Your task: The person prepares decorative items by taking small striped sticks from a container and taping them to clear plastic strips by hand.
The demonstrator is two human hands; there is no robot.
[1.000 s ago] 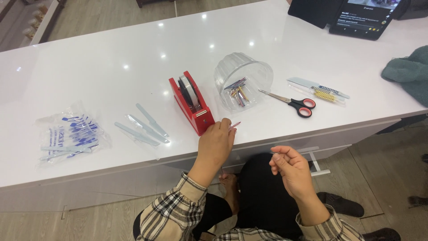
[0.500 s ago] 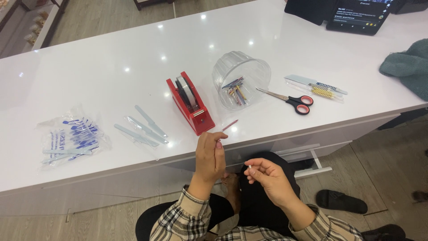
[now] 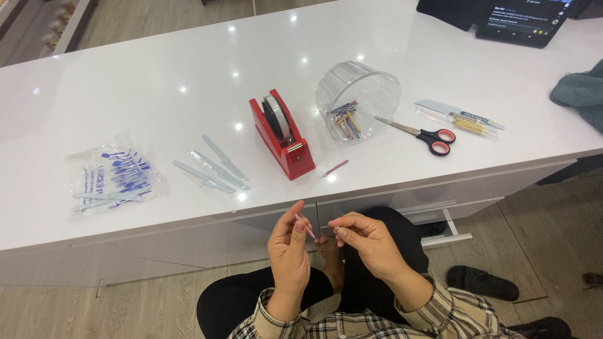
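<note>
Left hand (image 3: pixel 289 242) grip pinched on striped candle (image 3: pixel 305 225), long axis tilted up-left. Right hand (image 3: pixel 364 242) grip closed on small piece, just beside, below surface (image 3: pixel 157 94) edge.

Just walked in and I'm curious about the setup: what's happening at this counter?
A person in a plaid shirt sits at a white counter, both hands held in front of its edge. The left hand pinches a small red-and-white striped stick; the right hand grips something tiny beside it, too small to make out. On the counter lie another striped stick, a red tape dispenser, a tipped clear jar with more sticks, scissors and clear plastic sleeves.
</note>
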